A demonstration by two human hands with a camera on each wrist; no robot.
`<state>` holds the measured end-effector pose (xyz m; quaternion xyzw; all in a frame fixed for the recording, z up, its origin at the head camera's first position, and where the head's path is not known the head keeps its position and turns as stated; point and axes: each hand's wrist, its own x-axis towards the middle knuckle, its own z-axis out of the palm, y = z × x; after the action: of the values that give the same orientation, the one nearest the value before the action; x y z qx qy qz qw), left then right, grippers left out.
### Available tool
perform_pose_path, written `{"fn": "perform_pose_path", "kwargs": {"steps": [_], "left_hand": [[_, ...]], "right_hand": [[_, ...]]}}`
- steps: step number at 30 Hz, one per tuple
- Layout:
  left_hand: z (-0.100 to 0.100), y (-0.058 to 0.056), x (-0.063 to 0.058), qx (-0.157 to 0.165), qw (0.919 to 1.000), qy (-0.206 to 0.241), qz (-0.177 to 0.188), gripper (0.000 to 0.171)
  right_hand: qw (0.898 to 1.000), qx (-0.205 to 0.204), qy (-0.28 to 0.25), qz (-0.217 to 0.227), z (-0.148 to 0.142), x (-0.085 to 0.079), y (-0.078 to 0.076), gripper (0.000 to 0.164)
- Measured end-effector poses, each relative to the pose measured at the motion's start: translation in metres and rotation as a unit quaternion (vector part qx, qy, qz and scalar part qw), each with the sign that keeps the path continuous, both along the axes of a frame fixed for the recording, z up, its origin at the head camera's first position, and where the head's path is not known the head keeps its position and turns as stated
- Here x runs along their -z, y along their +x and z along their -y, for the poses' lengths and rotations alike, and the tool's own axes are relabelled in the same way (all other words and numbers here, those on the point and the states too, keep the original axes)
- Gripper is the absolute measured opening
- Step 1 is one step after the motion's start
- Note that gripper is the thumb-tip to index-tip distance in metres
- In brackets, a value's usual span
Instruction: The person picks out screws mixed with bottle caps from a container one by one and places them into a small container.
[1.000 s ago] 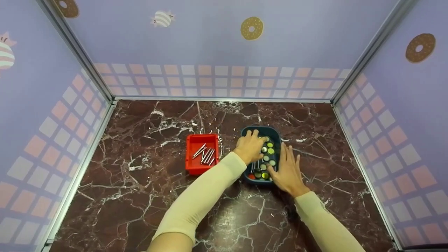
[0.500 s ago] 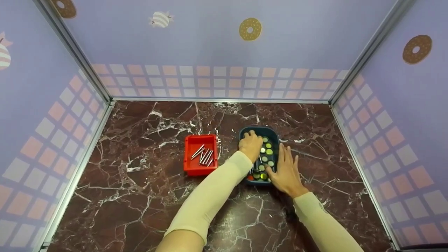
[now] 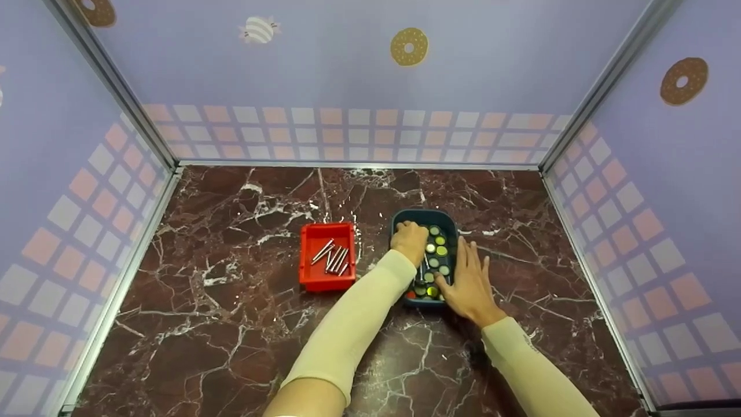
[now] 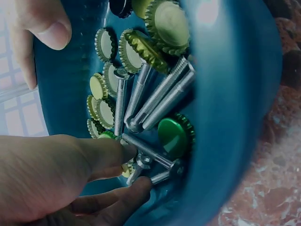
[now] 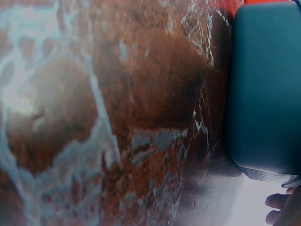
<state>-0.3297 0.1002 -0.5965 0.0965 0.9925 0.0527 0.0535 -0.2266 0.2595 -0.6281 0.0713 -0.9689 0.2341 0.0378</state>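
A dark teal bin stands right of centre on the table, holding metal bolts and several bottle caps. My left hand reaches down into its left side with bent fingers. In the left wrist view the thumb and fingers pinch a short bolt low among the others; part of it is hidden by the fingers. My right hand lies along the bin's right wall with fingers straight and spread, thumb over the rim. A green cap lies beside the bolts.
To the left stands a red bin with several bolts in it. Both bins sit on a dark marbled table. Patterned lilac panels enclose the back and both sides.
The left hand's fingers have drawn together and moved slightly toward the near end inside the teal bin. The right hand stays at the bin's wall. The whole head view has shifted a little.
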Motion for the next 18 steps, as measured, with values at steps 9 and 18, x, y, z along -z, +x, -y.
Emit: {"fn": "perform_pose_path", "kwargs": {"steps": [9,18], "left_hand": [[-0.007,-0.003,0.012,-0.026,0.9984,-0.033,-0.037,0.033],[-0.012,-0.002,0.007,-0.051,0.9982,-0.027,-0.014,0.042]], "right_hand": [[1.0,0.002,-0.004,-0.002,0.0,-0.001,0.0,0.109],[1.0,0.002,0.002,-0.001,0.001,-0.002,0.002,0.109]]}}
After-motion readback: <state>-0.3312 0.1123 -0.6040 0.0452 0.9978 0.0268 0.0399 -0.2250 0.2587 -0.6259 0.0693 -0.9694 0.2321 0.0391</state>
